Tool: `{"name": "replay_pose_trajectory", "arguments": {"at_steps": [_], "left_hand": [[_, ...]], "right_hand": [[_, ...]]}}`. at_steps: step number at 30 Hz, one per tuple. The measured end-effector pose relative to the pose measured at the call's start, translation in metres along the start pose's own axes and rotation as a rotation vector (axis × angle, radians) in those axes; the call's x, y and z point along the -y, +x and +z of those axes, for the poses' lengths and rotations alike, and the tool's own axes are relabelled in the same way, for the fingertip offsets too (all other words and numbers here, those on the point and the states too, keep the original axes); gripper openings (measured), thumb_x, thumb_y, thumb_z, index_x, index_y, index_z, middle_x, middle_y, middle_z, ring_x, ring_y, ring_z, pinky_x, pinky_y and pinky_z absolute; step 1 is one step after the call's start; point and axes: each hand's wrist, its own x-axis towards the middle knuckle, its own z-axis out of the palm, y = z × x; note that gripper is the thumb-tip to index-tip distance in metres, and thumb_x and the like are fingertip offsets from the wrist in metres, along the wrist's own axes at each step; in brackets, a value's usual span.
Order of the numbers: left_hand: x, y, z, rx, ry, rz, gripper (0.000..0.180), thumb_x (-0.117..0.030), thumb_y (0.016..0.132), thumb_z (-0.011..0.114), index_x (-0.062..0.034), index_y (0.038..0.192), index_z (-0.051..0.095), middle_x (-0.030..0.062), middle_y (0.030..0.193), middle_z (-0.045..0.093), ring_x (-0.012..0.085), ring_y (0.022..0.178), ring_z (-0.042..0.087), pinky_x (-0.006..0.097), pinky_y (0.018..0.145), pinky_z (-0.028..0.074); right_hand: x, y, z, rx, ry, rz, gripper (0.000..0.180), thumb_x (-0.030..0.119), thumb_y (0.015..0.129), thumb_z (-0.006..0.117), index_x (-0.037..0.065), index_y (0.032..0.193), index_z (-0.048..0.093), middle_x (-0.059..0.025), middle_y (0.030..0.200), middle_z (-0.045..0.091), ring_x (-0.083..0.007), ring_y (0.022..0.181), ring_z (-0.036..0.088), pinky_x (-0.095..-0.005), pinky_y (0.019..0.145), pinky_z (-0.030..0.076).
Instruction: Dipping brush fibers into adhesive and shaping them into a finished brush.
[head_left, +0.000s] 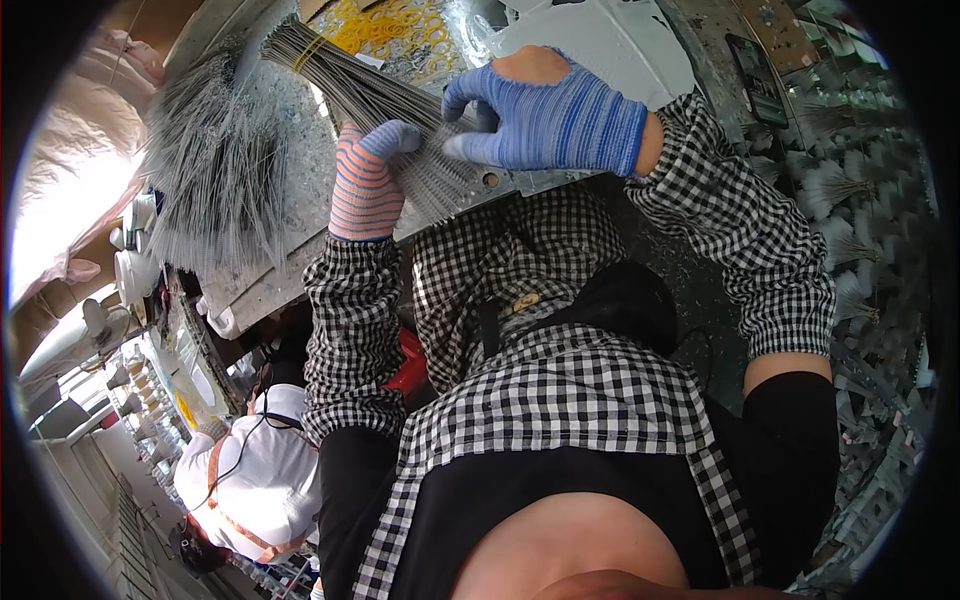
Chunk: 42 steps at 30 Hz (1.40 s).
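A long bundle of thin grey metal wires (372,92), tied near its far end with a yellow rubber band, lies slantwise on the metal worktable (265,275). My left hand (366,180), in an orange-and-blue striped glove, presses on the near end of the bundle. My right hand (545,118), in a blue knitted glove, grips the same bundle from the right, fingers curled over the wires. Both sleeves are black-and-white checked.
A loose heap of grey wires (215,165) fans out at the left of the table. A pile of yellow rubber bands (392,28) lies at the back. Tied wire bundles (840,190) are stacked at the right. Another person in white (255,480) sits lower left.
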Motion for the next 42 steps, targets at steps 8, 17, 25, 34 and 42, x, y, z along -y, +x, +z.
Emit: {"name": "replay_pose_trajectory", "arguments": {"at_steps": [8, 17, 25, 34, 42], "left_hand": [[0.003, 0.02, 0.003, 0.097, 0.631, 0.491, 0.017, -0.003, 0.086, 0.069, -0.0029, 0.102, 0.065, 0.0073, 0.093, 0.067, 0.0179, 0.082, 0.066, 0.033, 0.077, 0.058], [0.002, 0.043, 0.0, 0.243, 1.13, 0.922, 0.032, 0.011, 0.085, 0.064, -0.0035, 0.113, 0.062, 0.0075, 0.096, 0.066, 0.0164, 0.086, 0.067, 0.031, 0.081, 0.06], [0.01, 0.064, 0.015, 0.154, 0.718, 0.62, 0.035, 0.005, 0.09, 0.066, 0.0031, 0.125, 0.059, 0.0078, 0.105, 0.071, 0.0156, 0.093, 0.069, 0.032, 0.082, 0.061], [0.01, 0.094, 0.017, 0.231, 0.843, 0.763, 0.034, 0.007, 0.085, 0.071, 0.0007, 0.117, 0.063, 0.0077, 0.1, 0.073, 0.0171, 0.091, 0.071, 0.031, 0.083, 0.062], [-0.015, 0.069, 0.109, 0.0, 0.043, 0.198, 0.034, -0.003, 0.083, 0.066, -0.0052, 0.116, 0.059, 0.0047, 0.087, 0.063, 0.0171, 0.078, 0.065, 0.031, 0.07, 0.058]], "right_hand": [[-0.01, -0.005, -0.003, -0.105, 0.243, 0.022, 0.038, 0.043, 0.085, 0.072, 0.013, 0.108, 0.077, -0.0068, 0.095, 0.077, -0.0205, 0.09, 0.074, -0.0366, 0.089, 0.059], [-0.019, 0.003, 0.006, -0.176, 0.066, -0.013, 0.04, 0.044, 0.09, 0.07, 0.009, 0.107, 0.079, -0.008, 0.097, 0.078, -0.0219, 0.092, 0.075, -0.0366, 0.093, 0.059], [-0.034, 0.006, 0.0, -0.155, 0.07, 0.052, 0.046, 0.048, 0.09, 0.071, 0.01, 0.115, 0.076, -0.0083, 0.092, 0.078, -0.022, 0.089, 0.075, -0.0372, 0.09, 0.06], [-0.04, 0.003, -0.015, -0.188, -0.003, 0.075, 0.044, 0.038, 0.086, 0.073, 0.003, 0.113, 0.073, -0.0163, 0.093, 0.077, -0.0277, 0.089, 0.075, -0.0402, 0.088, 0.059], [-0.048, -0.003, -0.038, -0.175, 0.265, 0.086, 0.036, 0.022, 0.083, 0.075, -0.002, 0.11, 0.072, -0.0194, 0.095, 0.076, -0.0282, 0.089, 0.074, -0.0367, 0.084, 0.058]]}}
